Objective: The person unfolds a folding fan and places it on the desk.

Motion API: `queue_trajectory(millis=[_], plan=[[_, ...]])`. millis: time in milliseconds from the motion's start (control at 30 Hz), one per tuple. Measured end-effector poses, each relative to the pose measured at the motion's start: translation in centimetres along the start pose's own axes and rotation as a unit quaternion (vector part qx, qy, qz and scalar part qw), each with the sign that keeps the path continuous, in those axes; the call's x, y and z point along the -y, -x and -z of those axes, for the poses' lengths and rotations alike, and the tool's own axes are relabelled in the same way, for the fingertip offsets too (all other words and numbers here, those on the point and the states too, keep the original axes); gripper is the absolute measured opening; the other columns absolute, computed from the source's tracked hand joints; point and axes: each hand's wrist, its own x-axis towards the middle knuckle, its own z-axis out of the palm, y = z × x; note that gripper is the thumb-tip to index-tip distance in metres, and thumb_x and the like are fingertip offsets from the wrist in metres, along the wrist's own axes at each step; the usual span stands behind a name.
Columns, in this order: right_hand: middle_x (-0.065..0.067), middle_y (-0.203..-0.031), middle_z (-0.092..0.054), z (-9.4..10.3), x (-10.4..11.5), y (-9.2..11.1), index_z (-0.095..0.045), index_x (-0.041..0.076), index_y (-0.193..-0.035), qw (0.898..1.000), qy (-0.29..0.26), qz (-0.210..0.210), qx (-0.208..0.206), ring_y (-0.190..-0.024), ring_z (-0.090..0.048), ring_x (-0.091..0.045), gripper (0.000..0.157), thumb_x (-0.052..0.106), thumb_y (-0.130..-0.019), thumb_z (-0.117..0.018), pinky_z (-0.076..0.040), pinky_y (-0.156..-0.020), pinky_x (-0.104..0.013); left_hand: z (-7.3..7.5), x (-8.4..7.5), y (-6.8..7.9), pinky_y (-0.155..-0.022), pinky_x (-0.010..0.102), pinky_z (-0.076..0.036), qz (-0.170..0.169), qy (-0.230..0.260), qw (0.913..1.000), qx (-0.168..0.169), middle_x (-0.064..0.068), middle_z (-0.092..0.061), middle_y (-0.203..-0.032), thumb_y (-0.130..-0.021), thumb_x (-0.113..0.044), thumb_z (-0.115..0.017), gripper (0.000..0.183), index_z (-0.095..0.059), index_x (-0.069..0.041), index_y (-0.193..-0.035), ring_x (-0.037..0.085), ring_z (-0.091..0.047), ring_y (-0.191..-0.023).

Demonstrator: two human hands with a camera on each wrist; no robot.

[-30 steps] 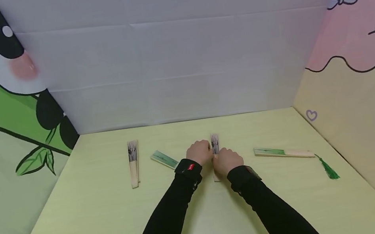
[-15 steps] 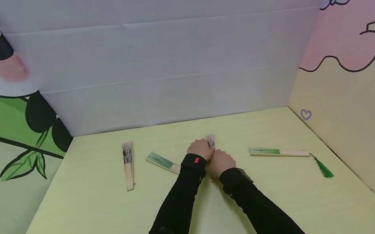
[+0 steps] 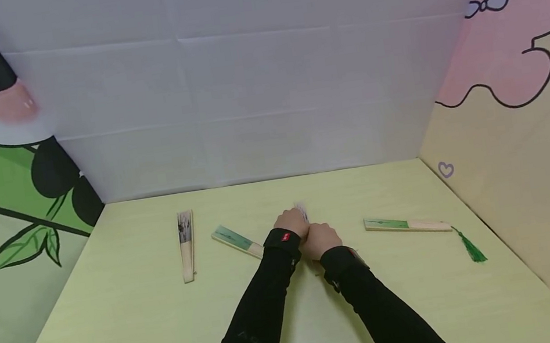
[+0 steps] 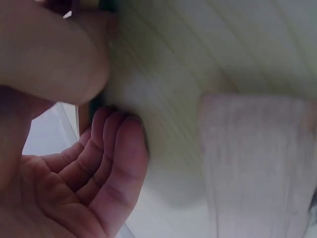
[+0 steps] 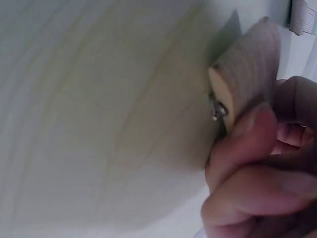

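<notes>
Near the table's middle, a folded hand fan (image 3: 301,210) with a pale printed leaf points away from me, mostly hidden by my hands. My left hand (image 3: 292,222) grips its upper part from the left; in the left wrist view the fingers (image 4: 119,173) are curled. Just below it, my right hand (image 3: 320,240) holds the fan's wooden handle (image 5: 247,64) in its fingers, a metal rivet loop showing at the handle's end. The two hands touch or nearly touch. A green-leafed folded fan (image 3: 234,239) lies slantwise beside my left wrist, its lower end hidden.
Farther left lies another folded fan (image 3: 187,245) with a grey printed leaf. A green fan (image 3: 406,224) with a green tassel (image 3: 471,246) lies to the right. The pale wooden table (image 3: 161,340) meets a white back wall (image 3: 262,79) and painted side walls.
My hands have drawn closer together on the middle fan, and its top has tilted a little left. The whole view has shifted slightly; the other fans rest where they were.
</notes>
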Motion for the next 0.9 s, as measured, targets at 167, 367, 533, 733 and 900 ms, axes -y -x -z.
queue_trajectory(millis=[167,367,533,733,900], plan=[[-0.009,-0.072,-0.06,-0.2,-0.3,-0.1,-0.063,0.005,-0.072,1.0,-0.001,0.027,0.003,-0.068,-0.06,-0.027,0.023,0.025,-0.083,-0.07,-0.054,-0.061,-0.039,-0.3,0.4,-0.3,-0.057,0.036,-0.049,-0.019,0.014,0.9997,-0.007,0.01,-0.061,-0.073,-0.086,-0.022,-0.066,0.025,-0.066,-0.002,-0.072,0.025,-0.055,-0.064],[-0.007,-0.071,-0.061,0.1,-0.8,-0.1,-0.067,0.006,-0.076,0.999,-0.01,0.043,0.023,-0.066,-0.058,-0.025,0.033,0.037,-0.083,-0.072,-0.051,-0.058,-0.035,-0.6,0.7,-0.3,-0.056,0.033,-0.047,-0.019,0.045,0.9987,-0.012,0.008,-0.058,-0.07,-0.086,-0.028,-0.068,0.032,-0.06,-0.005,-0.065,0.024,-0.055,-0.064],[-0.005,-0.063,-0.057,1.4,-0.7,-0.2,-0.063,0.007,-0.071,0.998,-0.044,0.022,0.048,-0.056,-0.056,-0.023,0.035,0.038,-0.083,-0.073,-0.043,-0.049,-0.031,-0.3,1.5,-0.1,-0.046,0.027,-0.034,-0.031,0.124,0.9918,0.001,0.002,-0.046,-0.057,-0.089,-0.029,-0.066,0.04,-0.051,-0.009,-0.058,0.017,-0.044,-0.051],[-0.011,-0.07,-0.057,2.1,-0.6,-0.2,-0.06,0.002,-0.091,0.994,-0.091,0.01,0.062,-0.049,-0.055,-0.022,0.032,0.032,-0.084,-0.071,-0.043,-0.041,-0.03,0.6,2.7,0.8,-0.044,0.026,-0.032,-0.035,0.256,0.9645,0.054,0.001,-0.05,-0.053,-0.096,-0.029,-0.063,0.042,-0.055,-0.01,-0.06,0.014,-0.042,-0.046],[-0.012,-0.079,-0.057,3.0,-0.1,0.4,-0.056,-0.002,-0.105,0.991,-0.117,0.022,0.058,-0.056,-0.057,-0.022,0.037,0.028,-0.088,-0.069,-0.046,-0.045,-0.03,1.4,2.8,1.7,-0.059,0.027,-0.052,-0.011,0.396,0.9163,0.061,0.008,-0.065,-0.078,-0.1,-0.025,-0.059,0.028,-0.068,-0.001,-0.09,0.016,-0.06,-0.067]])
